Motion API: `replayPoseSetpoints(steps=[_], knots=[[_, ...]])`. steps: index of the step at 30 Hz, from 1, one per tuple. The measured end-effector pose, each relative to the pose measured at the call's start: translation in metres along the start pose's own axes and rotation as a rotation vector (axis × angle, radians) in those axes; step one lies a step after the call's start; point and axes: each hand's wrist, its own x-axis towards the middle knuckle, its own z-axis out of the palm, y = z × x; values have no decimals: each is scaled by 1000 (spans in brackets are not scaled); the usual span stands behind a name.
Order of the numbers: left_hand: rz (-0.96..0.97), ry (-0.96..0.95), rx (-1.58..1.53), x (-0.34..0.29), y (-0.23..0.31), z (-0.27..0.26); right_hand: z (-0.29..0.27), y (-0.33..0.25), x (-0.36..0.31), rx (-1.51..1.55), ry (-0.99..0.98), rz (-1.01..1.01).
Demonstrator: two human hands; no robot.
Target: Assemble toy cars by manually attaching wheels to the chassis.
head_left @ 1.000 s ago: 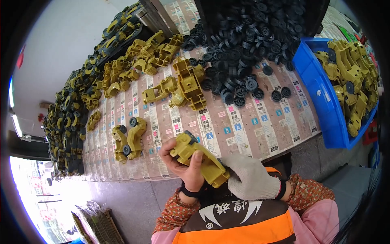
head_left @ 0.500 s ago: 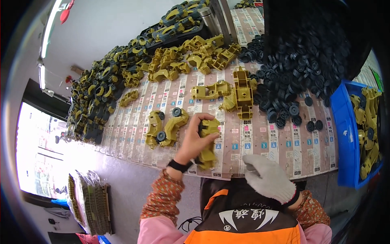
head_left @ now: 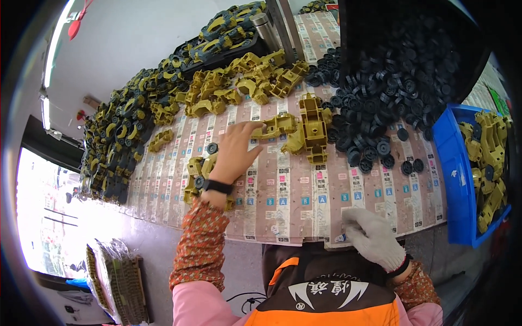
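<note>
My bare left hand, a dark band at its wrist, is over the table with fingers stretched out and nothing in them. Its fingertips are close to the end of a yellow plastic toy-vehicle body; whether they touch cannot be made out. Right of that body another yellow body stands lengthwise, with a further yellow piece against it. Yellow bodies with dark wheels lie partly hidden behind my left hand and wrist. My right hand, in a white knitted glove, rests at the front table edge, fingers loosely bent and apart, nothing visible in them.
Loose black wheels are heaped at the right. A blue crate of yellow bodies stands at the far right. More yellow bodies lie at the back, beside a large pile of wheeled ones. A metal flask stands behind.
My left hand has let go of the yellow body beside the wheeled ones at left and reached away toward the unwheeled bodies. My right hand has shifted slightly right at the table edge.
</note>
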Motion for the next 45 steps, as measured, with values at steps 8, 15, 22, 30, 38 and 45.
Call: replayPoseSetpoints(steps=[8,15,22,30,38,45], knots=[[-85,-302,118,66,5,44,-30,16,-3,-231,175,-217],[-225,36,-734,46,6,-14,-84,72,32,-663,561,-104],[-390,-78,-1517,-39,107,-30,-93,75,93,-884,412,18],[-620,-426,-1905,-95,174,35,-73,70,78,-779,375,-8],[-646,-484,-1837,-115,204,47,-18,17,35,16,308,-2],[-641,-503,-1846,-128,200,67,1,13,15,120,275,-15]])
